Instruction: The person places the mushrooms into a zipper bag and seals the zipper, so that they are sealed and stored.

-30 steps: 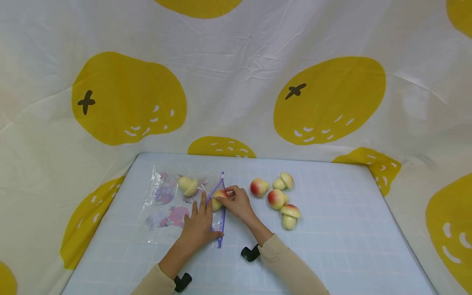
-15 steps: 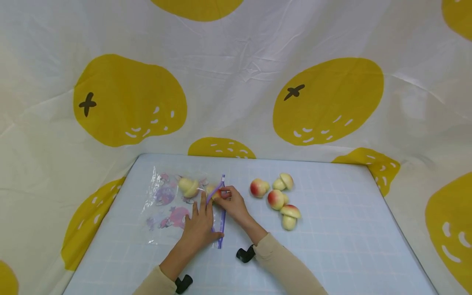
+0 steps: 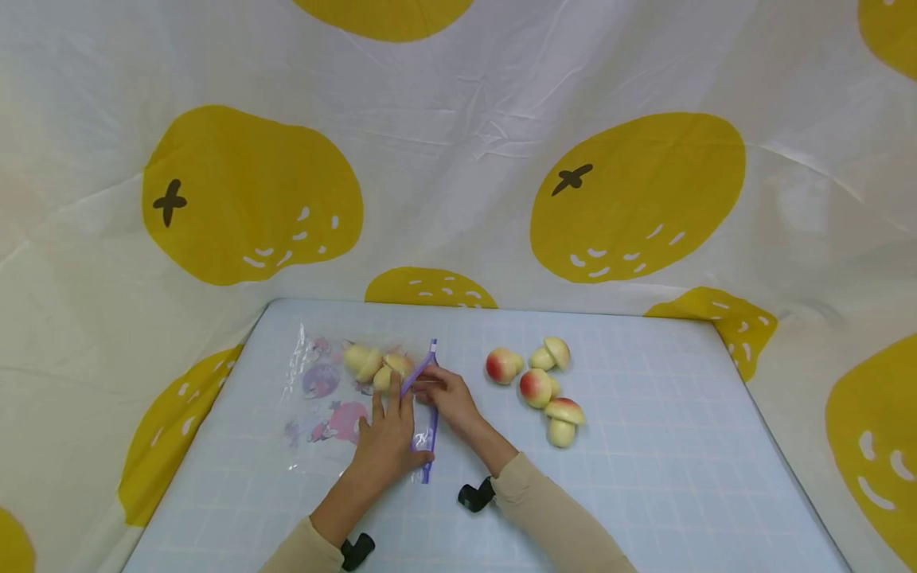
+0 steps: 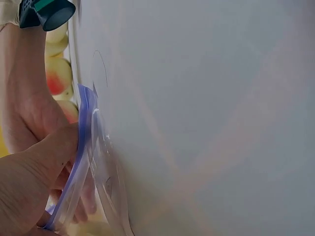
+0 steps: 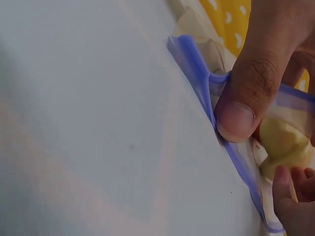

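White cloth with yellow fruit print (image 3: 444, 167) behind, pale blue table (image 3: 688, 454) below, clear bag (image 3: 304, 442) with a purple zip strip (image 3: 432, 430) lying on the table's left part, its mouth gaping to the right. Left hand (image 3: 387, 434) spread wide over the bag by the mouth, thumb at the strip; right hand (image 3: 450, 398) at the opening, fingers loosely extended into it, thumb over the strip. Two mushroom-shaped pieces (image 3: 363, 363) side by side inside the bag, near the left fingertips; four red-and-cream mushroom pieces (image 3: 539, 387) grouped on the table beyond the right hand.
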Motion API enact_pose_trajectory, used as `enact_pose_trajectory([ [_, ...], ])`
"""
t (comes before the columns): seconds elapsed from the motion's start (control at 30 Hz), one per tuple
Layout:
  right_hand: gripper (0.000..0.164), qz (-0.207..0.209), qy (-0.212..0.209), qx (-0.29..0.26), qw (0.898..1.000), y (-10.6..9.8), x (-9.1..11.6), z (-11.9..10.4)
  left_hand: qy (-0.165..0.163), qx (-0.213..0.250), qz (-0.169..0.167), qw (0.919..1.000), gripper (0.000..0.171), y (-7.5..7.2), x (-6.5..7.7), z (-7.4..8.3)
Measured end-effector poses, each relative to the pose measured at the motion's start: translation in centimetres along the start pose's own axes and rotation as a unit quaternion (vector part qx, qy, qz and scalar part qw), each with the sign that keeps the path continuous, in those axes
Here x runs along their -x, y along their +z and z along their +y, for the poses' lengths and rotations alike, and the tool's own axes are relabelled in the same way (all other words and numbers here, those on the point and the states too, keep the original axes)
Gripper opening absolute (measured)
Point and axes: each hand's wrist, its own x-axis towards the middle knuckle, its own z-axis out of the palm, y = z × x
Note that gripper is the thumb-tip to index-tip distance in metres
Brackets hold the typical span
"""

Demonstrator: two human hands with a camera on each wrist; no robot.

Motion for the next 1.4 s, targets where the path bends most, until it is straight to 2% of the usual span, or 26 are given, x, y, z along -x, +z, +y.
enact_pose_trajectory([
  [0.23, 0.051, -0.023, 0.033, -0.023, 0.999, 0.8, -0.6, 1.0, 0.01, 0.017, -0.001, 0.9998, 0.118, 0.0, 0.1, 0.0],
  [0.47, 0.056, -0.029, 0.067, -0.034, 0.997, 1.1, -1.2, 1.0, 0.006, 0.015, -0.012, 0.9998, 0.126, -0.1, 0.0, 0.0],
  [0.67, 0.06, -0.041, 0.068, -0.066, 0.995, 0.5, -1.1, 0.6, 0.003, 0.015, -0.023, 0.9996, 0.127, -0.2, -0.1, 0.0],
  [0.83, 0.049, -0.047, 0.061, -0.069, 0.995, -0.6, -0.2, 0.1, -0.007, 0.017, -0.04, 0.999, 0.123, -0.3, -0.2, 0.0],
  [0.97, 0.043, -0.053, 0.053, -0.058, 0.995, -1.6, 0.6, -0.4, -0.015, 0.018, -0.051, 0.9984, 0.121, -0.5, -0.3, 0.1],
  [1.17, 0.044, -0.052, 0.058, -0.035, 0.996, -3.0, 1.5, -1.2, -0.016, 0.021, -0.053, 0.9983, 0.12, -0.4, -0.4, 0.0],
  [1.4, 0.044, -0.058, 0.032, -0.001, 0.998, -4.4, 2.9, -2.6, -0.014, 0.029, -0.05, 0.9983, 0.122, -0.2, -0.3, -0.1],
])
